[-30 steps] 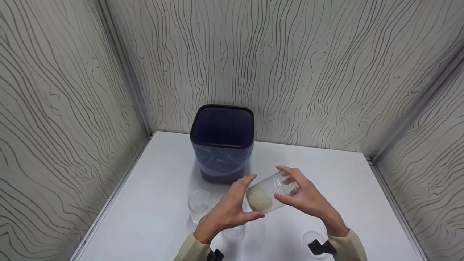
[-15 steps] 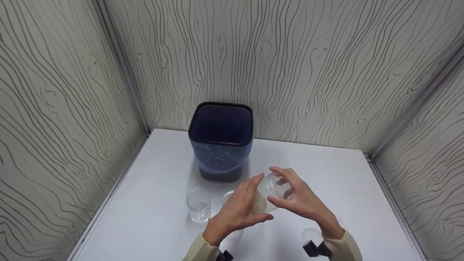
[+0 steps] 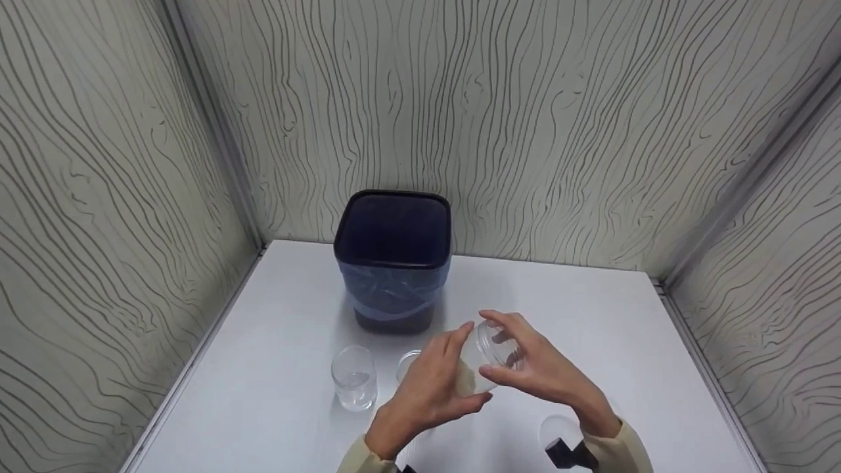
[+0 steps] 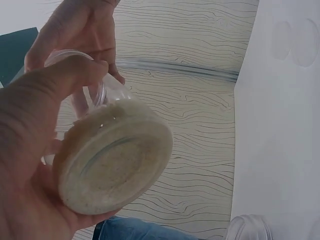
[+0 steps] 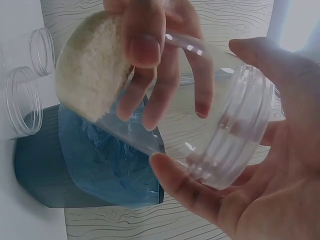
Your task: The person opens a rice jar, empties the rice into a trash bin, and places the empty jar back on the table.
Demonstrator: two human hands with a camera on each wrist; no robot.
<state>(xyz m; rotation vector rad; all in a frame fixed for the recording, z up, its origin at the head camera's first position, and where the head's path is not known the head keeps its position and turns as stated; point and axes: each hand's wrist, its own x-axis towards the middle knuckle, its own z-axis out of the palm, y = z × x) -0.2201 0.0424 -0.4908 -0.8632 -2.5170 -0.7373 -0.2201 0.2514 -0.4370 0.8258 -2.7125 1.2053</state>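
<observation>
On my head feed, an upright clear jar (image 3: 355, 380) stands left of the grip; I can't make out what it holds. Beyond the hands is a dark bin (image 3: 394, 322) with blue plastic film (image 3: 387, 287) over its outer wall, its inside too dark to read. A second clear jar (image 3: 407, 362) is half hidden behind the left hand (image 3: 424, 387); my right wrist feed shows both ribbed rims. That hand grasps the base of the grain jar (image 4: 117, 165), held tilted between the two hands. Its wall is clear, and pale grains (image 5: 95, 70) bank in a slope at the base; only my left wrist feed shows its round underside, ringed and packed with grain. The right hand (image 3: 542, 371) grips the ridged mouth end. Below the right wrist lies a round clear disc (image 3: 560, 430); my left wrist feed shows two, side by side.
</observation>
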